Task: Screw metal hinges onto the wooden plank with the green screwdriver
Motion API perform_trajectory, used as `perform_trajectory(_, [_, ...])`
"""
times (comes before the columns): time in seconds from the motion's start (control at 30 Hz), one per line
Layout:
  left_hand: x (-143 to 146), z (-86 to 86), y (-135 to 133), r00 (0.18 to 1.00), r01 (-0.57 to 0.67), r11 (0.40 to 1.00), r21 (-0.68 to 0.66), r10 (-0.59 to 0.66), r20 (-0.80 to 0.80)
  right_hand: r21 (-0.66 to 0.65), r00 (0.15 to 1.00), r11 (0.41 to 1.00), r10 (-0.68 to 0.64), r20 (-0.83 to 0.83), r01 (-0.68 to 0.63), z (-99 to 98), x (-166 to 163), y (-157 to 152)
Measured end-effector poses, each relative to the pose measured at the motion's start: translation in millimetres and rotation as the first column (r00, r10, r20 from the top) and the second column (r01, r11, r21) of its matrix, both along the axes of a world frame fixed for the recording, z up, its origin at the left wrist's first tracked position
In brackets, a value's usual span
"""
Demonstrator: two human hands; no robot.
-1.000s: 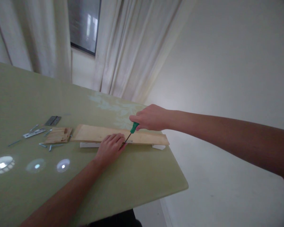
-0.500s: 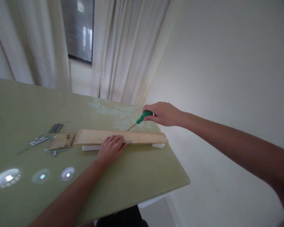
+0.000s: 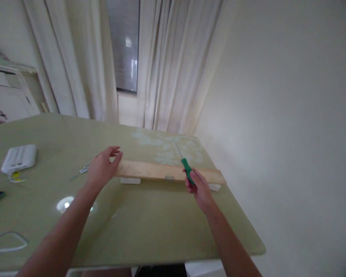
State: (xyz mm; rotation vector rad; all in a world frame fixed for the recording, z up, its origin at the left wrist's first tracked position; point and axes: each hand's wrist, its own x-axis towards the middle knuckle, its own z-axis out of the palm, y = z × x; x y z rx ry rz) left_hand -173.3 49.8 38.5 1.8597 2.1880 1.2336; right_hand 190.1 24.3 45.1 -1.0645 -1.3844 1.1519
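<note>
**Hands at a pale plank on a green table**

A long, pale wooden plank (image 3: 161,172) lies crosswise on the olive-green tabletop (image 3: 150,219), raised on small white blocks (image 3: 130,180). The right hand (image 3: 198,189) sits at the plank's near edge, at about 3 o'clock from its middle, fingers curled tight around a green-handled screwdriver (image 3: 187,171) whose shaft points away toward 11 o'clock across the wood. A small metal hinge plate (image 3: 169,177) sits on the plank's near edge, just at 9 o'clock of that hand. The left hand (image 3: 103,169) is at the plank's 9 o'clock end, fingers spread and loosely curved, holding nothing; whether it touches the wood cannot be told. Farther toward 9 o'clock lie small metal pieces (image 3: 83,169) and a white ribbed box (image 3: 19,157).
</note>
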Motion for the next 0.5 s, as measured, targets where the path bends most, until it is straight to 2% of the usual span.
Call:
perform_trajectory(0.07, [-37, -3.4, -12, 0.982, -0.162, 0.968, -0.189, 0.139, -0.132, 0.013, 0.998, 0.999, -0.033, -0.049, 0.033, -5.9, -5, 12])
perform_trajectory(0.13, [-66, -9.7, -25, 0.954, -0.267, 0.892, -0.364, 0.191, -0.231, 0.015, 0.998, 0.999, -0.045, -0.043, 0.045, -6.3, -6, 26])
perform_trajectory(0.2, [-85, -15.7, -33, 0.936, -0.330, 0.827, -0.455, 0.225, -0.270, 0.021, 0.999, 0.999, -0.045, -0.004, 0.045, -6.7, -2, 35])
perform_trajectory(0.3, [-93, -21.7, -31, 0.945, -0.314, 0.797, -0.516, 0.212, -0.248, 0.085, 0.993, 0.993, -0.088, 0.079, 0.081, -13.5, 9, 36])
perform_trajectory(0.43, [-87, -29.1, -12, 0.976, -0.199, 0.828, -0.525, 0.120, -0.180, 0.262, 0.946, 0.946, -0.247, 0.210, 0.189, -25.5, 20, 26])
perform_trajectory(0.5, [-86, -34.7, -2, 0.978, -0.193, 0.832, -0.520, 0.121, -0.171, 0.308, 0.925, 0.924, -0.305, 0.228, 0.229, -27.3, 20, 24])
